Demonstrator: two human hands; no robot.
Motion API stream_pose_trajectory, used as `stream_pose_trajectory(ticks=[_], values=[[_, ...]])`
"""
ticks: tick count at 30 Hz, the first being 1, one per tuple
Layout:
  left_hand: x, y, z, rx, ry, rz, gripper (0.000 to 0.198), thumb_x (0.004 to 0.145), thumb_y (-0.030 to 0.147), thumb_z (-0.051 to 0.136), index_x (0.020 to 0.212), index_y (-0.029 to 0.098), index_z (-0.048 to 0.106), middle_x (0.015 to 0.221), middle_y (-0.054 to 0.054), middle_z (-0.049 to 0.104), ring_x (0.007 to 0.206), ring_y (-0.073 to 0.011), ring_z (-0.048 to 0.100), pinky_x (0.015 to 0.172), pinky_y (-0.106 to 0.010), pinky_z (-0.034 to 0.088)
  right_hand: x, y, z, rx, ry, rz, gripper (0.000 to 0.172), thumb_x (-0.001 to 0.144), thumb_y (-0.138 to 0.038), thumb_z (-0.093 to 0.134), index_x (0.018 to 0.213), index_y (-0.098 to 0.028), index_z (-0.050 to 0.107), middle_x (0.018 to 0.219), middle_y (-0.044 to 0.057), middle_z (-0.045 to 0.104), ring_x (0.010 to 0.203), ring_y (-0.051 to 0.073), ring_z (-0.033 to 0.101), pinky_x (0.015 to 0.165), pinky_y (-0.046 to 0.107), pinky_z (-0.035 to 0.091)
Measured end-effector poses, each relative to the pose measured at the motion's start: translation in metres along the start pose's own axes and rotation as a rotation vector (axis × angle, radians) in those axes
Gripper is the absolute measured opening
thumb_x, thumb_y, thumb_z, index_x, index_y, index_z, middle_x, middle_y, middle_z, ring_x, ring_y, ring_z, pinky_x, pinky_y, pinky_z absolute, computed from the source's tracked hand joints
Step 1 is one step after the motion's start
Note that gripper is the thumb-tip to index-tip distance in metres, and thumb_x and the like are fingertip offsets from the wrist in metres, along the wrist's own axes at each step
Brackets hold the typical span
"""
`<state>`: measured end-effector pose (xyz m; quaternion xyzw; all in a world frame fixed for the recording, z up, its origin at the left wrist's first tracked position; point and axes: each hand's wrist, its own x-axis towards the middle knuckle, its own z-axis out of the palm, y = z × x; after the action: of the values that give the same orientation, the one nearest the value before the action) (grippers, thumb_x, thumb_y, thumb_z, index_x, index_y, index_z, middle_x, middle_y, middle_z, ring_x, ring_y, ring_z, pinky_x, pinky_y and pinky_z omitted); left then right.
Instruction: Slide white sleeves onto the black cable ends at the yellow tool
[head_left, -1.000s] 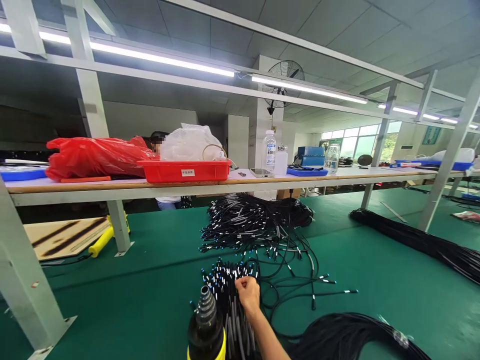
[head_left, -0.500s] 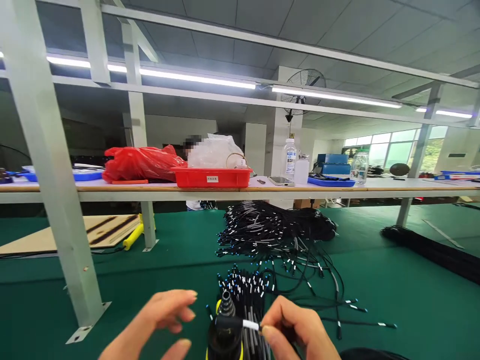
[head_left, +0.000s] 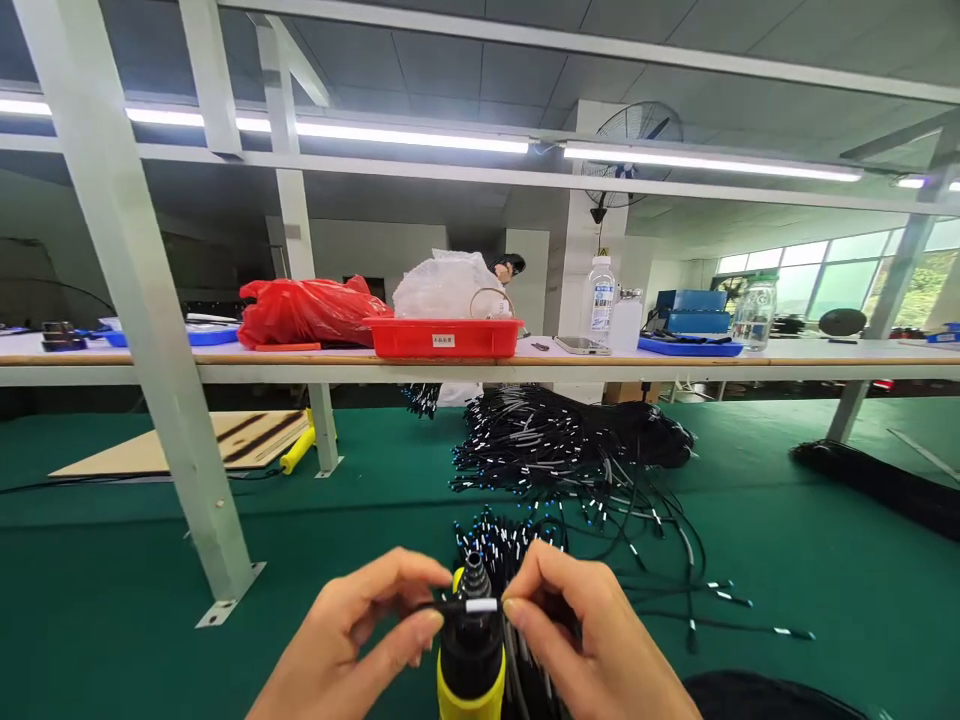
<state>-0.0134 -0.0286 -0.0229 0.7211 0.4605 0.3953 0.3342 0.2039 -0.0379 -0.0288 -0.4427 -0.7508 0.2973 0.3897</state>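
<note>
A black cable with a white sleeve (head_left: 481, 605) is stretched level between my two hands. My left hand (head_left: 367, 625) pinches its black left part between thumb and fingers. On the other side, my right hand (head_left: 574, 620) grips the cable just right of the white sleeve. Directly behind and below the cable stands a yellow and black heat gun (head_left: 471, 660), its stepped metal nozzle pointing up. A bundle of black cables (head_left: 499, 540) with white sleeves and blue tips lies just beyond the heat gun, partly hidden by it and my right hand.
A larger cable pile (head_left: 570, 430) lies farther back on the green table (head_left: 360, 520), with loose cables trailing right. The shelf above carries a red bin (head_left: 446, 340), a red bag (head_left: 311, 310) and bottles. A metal post (head_left: 161, 350) stands at left. A person is partly visible behind.
My left hand has moved right and closed on the cable's black part; it was apart with fingers spread. The cable has risen slightly, and the whole view has shifted.
</note>
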Motion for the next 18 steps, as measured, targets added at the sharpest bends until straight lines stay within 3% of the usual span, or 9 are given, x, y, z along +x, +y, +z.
stream_pose_trajectory(ticks=[4,18], values=[[0.013,-0.002,-0.006,-0.024,-0.05,0.029,0.016,0.085,0.037,0.061,0.088,0.024,0.069,0.074,0.002,0.065,0.068,-0.012,0.058,0.062,-0.017,0.05,0.01,-0.005,-0.003,0.065,0.071,-0.017,0.014,0.089,-0.018,0.05,0.075,-0.02,0.052,0.07,-0.004,0.053,0.064,0.01,0.045,0.056,0.02,0.034],[0.05,-0.014,-0.014,0.129,-0.109,0.147,0.012,0.084,0.033,0.064,0.086,0.024,0.073,0.085,0.002,0.073,0.08,-0.0141,0.063,0.072,-0.02,0.048,0.044,0.016,-0.003,0.017,0.107,-0.047,0.014,0.084,-0.013,0.054,0.071,-0.019,0.055,0.067,-0.004,0.057,0.061,0.01,0.05,0.053,0.02,0.036]])
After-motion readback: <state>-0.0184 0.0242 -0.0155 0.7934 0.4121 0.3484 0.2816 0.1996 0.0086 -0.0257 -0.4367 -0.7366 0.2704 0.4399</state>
